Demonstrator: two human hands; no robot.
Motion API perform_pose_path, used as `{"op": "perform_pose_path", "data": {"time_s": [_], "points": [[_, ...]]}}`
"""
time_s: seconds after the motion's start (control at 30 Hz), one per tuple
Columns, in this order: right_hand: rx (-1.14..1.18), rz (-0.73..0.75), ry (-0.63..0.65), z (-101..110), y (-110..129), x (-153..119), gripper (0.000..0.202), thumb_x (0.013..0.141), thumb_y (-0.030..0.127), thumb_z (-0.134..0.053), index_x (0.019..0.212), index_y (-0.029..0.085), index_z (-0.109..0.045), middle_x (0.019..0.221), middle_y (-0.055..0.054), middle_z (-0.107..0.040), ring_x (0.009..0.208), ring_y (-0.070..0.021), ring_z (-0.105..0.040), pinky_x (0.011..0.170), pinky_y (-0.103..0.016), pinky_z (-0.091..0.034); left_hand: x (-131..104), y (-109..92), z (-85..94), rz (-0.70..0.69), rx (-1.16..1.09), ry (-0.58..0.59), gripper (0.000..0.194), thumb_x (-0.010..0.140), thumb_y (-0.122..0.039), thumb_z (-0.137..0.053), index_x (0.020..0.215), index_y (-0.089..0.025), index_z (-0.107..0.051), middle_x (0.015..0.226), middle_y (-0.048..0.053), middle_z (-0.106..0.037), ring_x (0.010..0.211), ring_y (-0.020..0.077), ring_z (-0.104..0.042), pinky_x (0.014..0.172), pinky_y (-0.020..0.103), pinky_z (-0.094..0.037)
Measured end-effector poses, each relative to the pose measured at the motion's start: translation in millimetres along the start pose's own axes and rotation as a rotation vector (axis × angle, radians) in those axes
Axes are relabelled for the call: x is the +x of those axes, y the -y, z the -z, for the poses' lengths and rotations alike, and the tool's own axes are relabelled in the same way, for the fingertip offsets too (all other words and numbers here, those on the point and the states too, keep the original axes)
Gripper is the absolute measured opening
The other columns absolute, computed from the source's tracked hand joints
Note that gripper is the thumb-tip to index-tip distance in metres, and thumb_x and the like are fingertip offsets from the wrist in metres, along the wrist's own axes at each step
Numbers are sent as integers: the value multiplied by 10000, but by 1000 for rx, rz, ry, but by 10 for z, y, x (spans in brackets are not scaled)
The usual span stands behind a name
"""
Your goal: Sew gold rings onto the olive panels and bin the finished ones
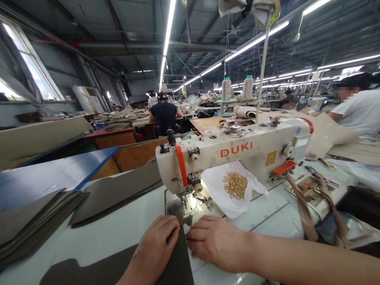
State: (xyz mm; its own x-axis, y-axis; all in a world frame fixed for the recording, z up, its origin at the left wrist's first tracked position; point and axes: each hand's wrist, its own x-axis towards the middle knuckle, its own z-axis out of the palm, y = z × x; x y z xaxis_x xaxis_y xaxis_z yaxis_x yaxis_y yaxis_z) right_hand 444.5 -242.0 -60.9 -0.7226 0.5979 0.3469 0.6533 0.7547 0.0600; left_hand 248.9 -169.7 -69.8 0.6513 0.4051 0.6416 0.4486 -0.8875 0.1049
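Observation:
A white sewing machine point(237, 150) with orange strips stands across the table, its needle area just beyond my hands. My left hand point(158, 243) is closed on the edge of a dark grey fabric piece point(109, 263), which lies under it and runs toward the front edge. Close beside it, my right hand point(215, 241) has its fingers curled near the fabric's right edge; whatever its fingertips hold is hidden or too small to name. Behind the right hand, gold rings point(235, 185) lie heaped on a white sheet point(216, 198).
Stacked grey fabric pieces point(32, 221) lie at the left, with more pieces point(115, 194) beside the machine head. A tray of small parts point(314, 190) and brown straps point(299, 209) sit at the right. Thread cones point(226, 89) stand behind. Other people work farther off.

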Motion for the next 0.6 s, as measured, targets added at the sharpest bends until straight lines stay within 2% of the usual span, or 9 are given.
{"op": "perform_pose_path", "data": {"time_s": [0.1,0.17,0.23,0.4,0.5,0.6], "points": [[-4,19,12,63,7,-74,173,952,254,-443,1001,187,-595,972,-16,-641,929,-171,-535,805,-310,-404,4,-11,14,4,1,-3,182,835,-129,-442,746,-216,-575,727,9,-659,683,169,-629,646,283,-523],[-7,35,19,92,33,-92,153,931,252,-474,1016,204,-591,1016,-27,-633,940,-178,-534,801,-323,-406,4,-11,12,12,-1,-3,186,838,-133,-440,740,-221,-572,719,6,-658,675,169,-628,636,279,-522],[-10,39,14,85,66,-69,137,909,282,-505,961,200,-601,1025,-36,-633,937,-183,-534,805,-332,-409,0,-2,1,14,-6,-8,185,836,-131,-439,743,-224,-570,717,5,-657,670,167,-627,632,276,-523],[7,-32,-101,-61,103,84,235,878,392,-537,803,175,-589,820,-17,-628,820,-176,-529,763,-304,-423,-9,23,-7,12,-19,-7,169,833,-124,-457,754,-227,-565,724,-1,-654,667,162,-628,626,268,-527],[-1,-45,-144,-169,91,138,151,870,309,-562,821,167,-575,851,-21,-626,795,-169,-527,741,-292,-423,-1,16,10,20,-39,21,171,829,-123,-461,739,-228,-561,707,-2,-644,645,160,-621,610,267,-530],[7,-11,-113,-257,76,140,117,889,238,-536,794,177,-567,832,-4,-629,780,-159,-535,723,-286,-423,4,5,18,26,-47,13,179,833,-127,-456,734,-228,-563,707,3,-648,648,163,-624,606,266,-533]]}}
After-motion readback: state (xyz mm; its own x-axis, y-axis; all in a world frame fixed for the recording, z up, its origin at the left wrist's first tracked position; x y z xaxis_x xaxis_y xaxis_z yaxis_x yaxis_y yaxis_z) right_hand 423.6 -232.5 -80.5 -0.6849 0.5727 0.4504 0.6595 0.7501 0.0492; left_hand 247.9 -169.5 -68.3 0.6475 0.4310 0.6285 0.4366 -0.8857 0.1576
